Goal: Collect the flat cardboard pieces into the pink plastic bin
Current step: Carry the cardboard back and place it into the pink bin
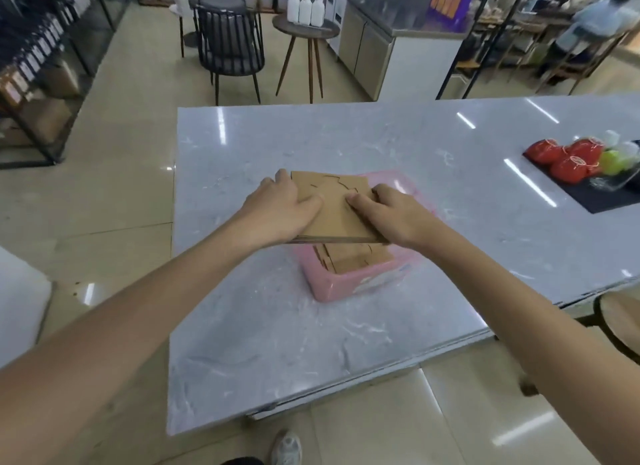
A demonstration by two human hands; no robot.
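Head view: left hand and right hand, each grip clamping cardboard stack level over pink bin, for flat dropping.

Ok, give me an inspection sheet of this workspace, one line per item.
Surface: grey marble table, glossy with light reflections.
Job's things: stack of flat cardboard pieces held above the pink plastic bin; more cardboard already inside.
Clutter: red pouches and a green item on a black mat, far right.
Hands: left hand and right hand both grip the stack.
Cables: nothing seen.
Surroundings: black chair, round side table with white bottles, tiled floor.
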